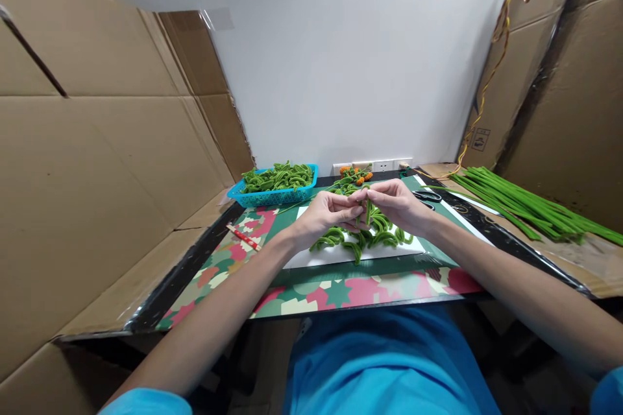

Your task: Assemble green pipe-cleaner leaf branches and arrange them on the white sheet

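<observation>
Both hands meet above a white sheet (311, 258) on the table. My left hand (331, 212) pinches a small green fuzzy piece (368, 206) between thumb and fingers. From the other side, my right hand (392, 201) grips the same piece, fingertips close to those of my left hand. Under and around the hands, several curved green fuzzy pieces (357, 249) lie on the sheet. How the held piece is shaped between the fingertips is partly hidden.
A blue basket (275, 197) of green pieces stands back left. Orange-tipped stems (361, 176) lie at the back, scissors (427, 195) right of the hands, long green stems (525, 204) far right. A red-and-white strip (244, 237) lies left. Cardboard walls (97, 142) flank the table.
</observation>
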`<state>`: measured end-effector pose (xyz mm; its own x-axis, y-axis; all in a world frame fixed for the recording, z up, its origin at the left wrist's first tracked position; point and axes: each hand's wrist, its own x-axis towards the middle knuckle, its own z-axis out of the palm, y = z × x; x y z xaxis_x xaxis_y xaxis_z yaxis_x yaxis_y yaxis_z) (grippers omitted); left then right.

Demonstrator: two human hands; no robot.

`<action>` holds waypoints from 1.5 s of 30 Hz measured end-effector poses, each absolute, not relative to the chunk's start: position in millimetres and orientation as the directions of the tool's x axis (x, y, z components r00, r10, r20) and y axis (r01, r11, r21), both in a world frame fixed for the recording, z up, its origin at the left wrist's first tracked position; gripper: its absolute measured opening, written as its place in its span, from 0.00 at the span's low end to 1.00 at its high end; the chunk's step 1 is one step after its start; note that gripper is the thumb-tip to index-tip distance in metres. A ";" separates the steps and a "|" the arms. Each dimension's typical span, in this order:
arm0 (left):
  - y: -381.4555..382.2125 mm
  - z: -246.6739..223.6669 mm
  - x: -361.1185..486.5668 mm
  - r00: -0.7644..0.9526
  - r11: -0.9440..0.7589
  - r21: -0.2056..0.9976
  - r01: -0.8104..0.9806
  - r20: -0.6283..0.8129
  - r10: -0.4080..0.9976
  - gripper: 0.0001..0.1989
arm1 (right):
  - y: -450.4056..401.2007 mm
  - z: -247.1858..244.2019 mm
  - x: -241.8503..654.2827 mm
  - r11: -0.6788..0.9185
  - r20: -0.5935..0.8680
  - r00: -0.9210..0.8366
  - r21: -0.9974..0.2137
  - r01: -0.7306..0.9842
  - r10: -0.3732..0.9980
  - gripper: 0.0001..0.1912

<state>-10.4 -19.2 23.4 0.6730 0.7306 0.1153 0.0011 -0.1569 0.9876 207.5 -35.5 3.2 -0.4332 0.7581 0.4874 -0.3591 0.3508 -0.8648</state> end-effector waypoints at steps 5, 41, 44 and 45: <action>-23.3 22.4 -7.2 0.684 -0.092 0.995 -0.023 0.083 0.725 0.29 | -32.3 1.3 208.5 0.393 0.496 -0.388 -0.863 -0.316 0.777 0.18; -25.9 22.7 -7.3 0.748 -0.092 0.996 -0.020 0.076 0.659 0.18 | -37.1 0.5 200.6 0.372 0.496 -0.306 -0.846 -0.383 0.813 0.19; -24.4 21.0 -7.8 0.748 -0.088 0.996 -0.003 0.061 0.660 0.19 | -37.5 -1.8 198.8 0.380 0.495 -0.273 -0.843 -0.380 0.825 0.18; -24.2 20.5 -7.8 0.748 -0.084 0.996 0.001 0.055 0.662 0.19 | -37.6 -2.6 198.5 0.385 0.497 -0.265 -0.842 -0.379 0.827 0.18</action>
